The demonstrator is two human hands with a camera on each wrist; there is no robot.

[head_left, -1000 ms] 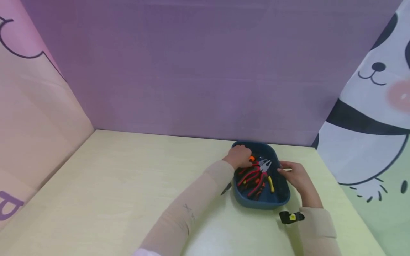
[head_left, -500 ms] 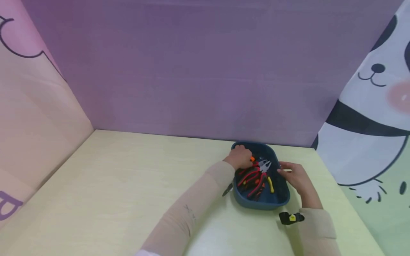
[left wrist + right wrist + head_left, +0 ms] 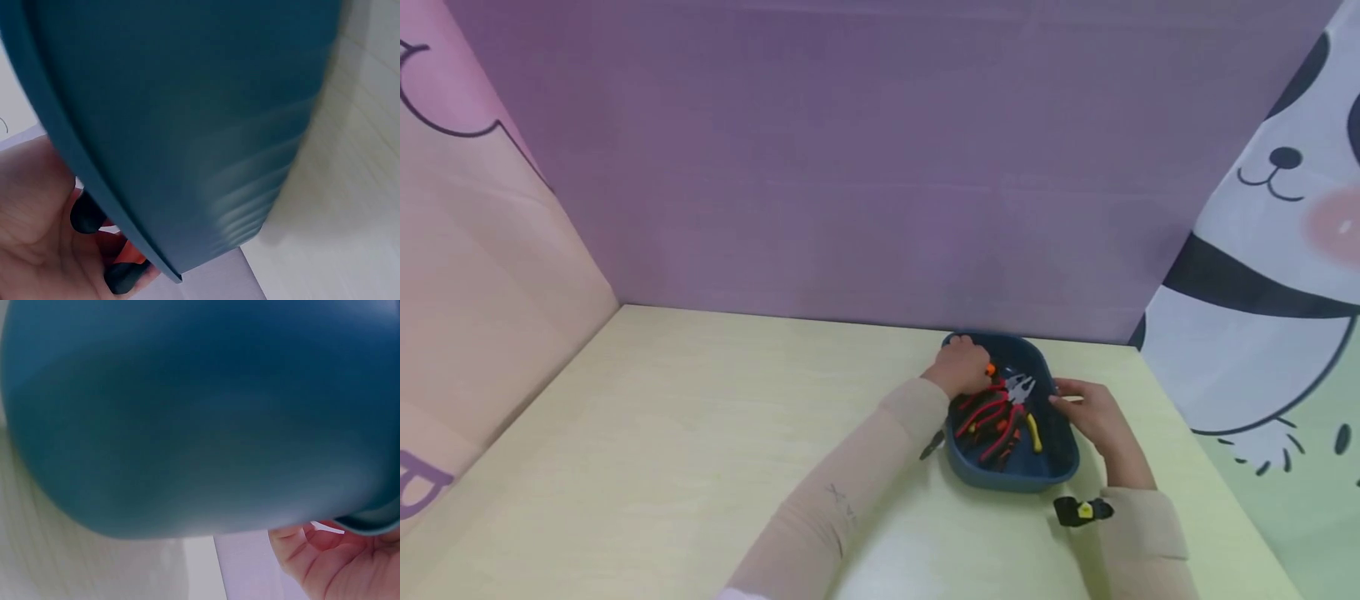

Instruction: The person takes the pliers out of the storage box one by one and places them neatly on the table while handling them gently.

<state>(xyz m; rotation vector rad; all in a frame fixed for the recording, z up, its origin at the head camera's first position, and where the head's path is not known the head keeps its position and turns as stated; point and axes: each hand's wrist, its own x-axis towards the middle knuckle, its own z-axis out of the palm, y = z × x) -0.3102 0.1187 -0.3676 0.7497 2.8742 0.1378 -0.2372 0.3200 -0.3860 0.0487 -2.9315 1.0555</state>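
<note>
A dark blue plastic bin (image 3: 1009,482) stands at the back right of the table, holding several hand tools. On top lie red-handled pliers (image 3: 1018,390) with their metal jaws apart; a yellow handle (image 3: 1034,433) shows beside them. My left hand (image 3: 961,367) reaches over the bin's left rim, its fingers curled round orange-and-black-handled pliers. Two black handle ends (image 3: 125,277) of these pliers show against the palm in the left wrist view; their head is hidden. My right hand (image 3: 1093,410) grips the bin's right rim, thumb and fingers on either side of it.
The pale wood table (image 3: 715,433) stretches left and forward of the bin. A purple backdrop (image 3: 850,183) rises right behind the bin. Printed cloth walls stand at both sides, with a panda (image 3: 1262,325) on the right one.
</note>
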